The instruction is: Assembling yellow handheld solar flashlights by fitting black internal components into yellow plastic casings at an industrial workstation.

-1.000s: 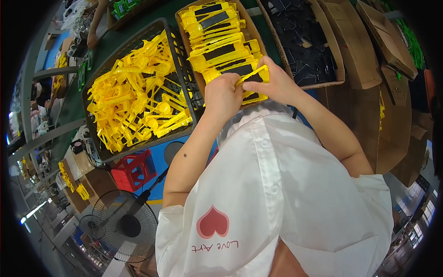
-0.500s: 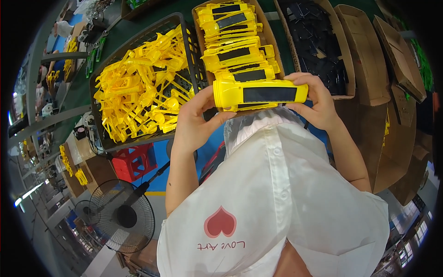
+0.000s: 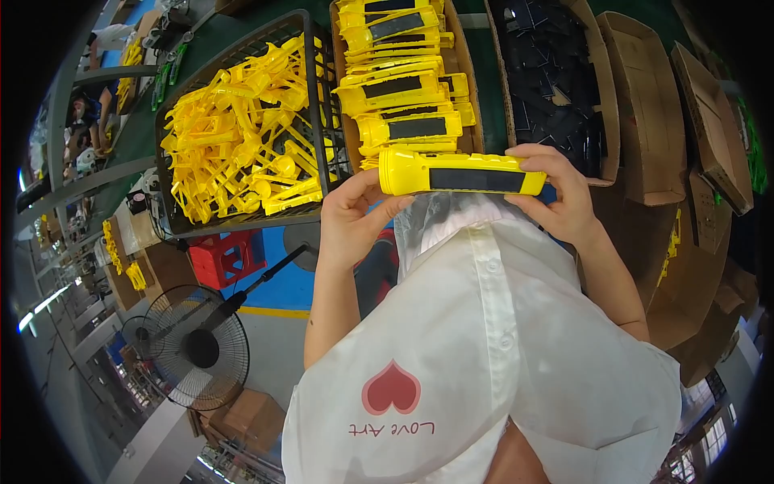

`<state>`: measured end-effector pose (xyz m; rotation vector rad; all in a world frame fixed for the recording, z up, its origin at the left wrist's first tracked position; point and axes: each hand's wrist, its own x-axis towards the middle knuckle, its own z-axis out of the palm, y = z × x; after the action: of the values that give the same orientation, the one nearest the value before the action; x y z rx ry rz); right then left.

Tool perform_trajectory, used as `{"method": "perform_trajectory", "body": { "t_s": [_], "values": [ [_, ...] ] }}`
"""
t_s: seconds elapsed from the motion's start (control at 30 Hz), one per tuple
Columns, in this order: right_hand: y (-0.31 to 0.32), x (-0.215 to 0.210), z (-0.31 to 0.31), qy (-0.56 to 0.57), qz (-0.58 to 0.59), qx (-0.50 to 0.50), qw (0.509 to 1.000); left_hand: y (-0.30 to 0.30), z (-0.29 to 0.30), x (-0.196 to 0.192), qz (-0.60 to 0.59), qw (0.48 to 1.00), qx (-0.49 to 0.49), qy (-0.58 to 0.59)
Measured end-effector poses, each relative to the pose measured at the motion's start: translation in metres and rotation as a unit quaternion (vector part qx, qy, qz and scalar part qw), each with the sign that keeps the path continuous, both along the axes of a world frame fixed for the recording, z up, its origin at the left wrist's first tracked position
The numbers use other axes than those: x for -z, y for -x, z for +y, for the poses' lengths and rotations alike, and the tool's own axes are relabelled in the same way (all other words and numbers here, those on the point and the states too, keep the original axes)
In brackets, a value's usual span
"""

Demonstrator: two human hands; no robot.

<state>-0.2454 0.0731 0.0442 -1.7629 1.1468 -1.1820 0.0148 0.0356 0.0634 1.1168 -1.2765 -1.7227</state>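
Note:
Between my two hands is a yellow plastic flashlight housing point(image 3: 407, 173) with a long black panel set in its side. My left hand point(image 3: 355, 214) grips its wider round end, thumb underneath. At the narrow end, my right hand point(image 3: 558, 194) holds it with fingers above and thumb below. The housing lies level in front of my white shirt. Just beyond it, a cardboard box point(image 3: 472, 73) contains stacked yellow housings point(image 3: 403, 89), several with black panels showing.
Left of the box stands a black plastic crate point(image 3: 310, 89) heaped with loose yellow parts point(image 3: 234, 133). To the right, another carton holds black panels point(image 3: 556, 89); cardboard trays point(image 3: 645, 113) lie beyond. A red stool point(image 3: 226, 256) and a fan point(image 3: 197, 347) stand at lower left.
The housing has turned a little about its length, so its panel faces lower and more of its yellow upper side shows. Both hands keep hold; the whole view has shifted slightly.

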Motion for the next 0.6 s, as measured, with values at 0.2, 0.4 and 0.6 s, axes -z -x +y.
{"method": "perform_trajectory", "body": {
  "t_s": [0.2,0.4,0.6],
  "values": [
    [0.011,0.0,0.001,0.023,0.029,-0.01,0.999,0.038,0.019,0.011,-0.126,0.978,-0.122,0.112],
    [0.018,0.011,0.006,-0.06,-0.016,-0.009,0.998,0.05,0.022,0.009,-0.019,0.974,-0.218,0.059],
    [0.013,0.041,-0.005,-0.288,-0.133,-0.031,0.948,0.054,0.01,0.023,-0.146,0.958,-0.24,0.062]
  ]
}}
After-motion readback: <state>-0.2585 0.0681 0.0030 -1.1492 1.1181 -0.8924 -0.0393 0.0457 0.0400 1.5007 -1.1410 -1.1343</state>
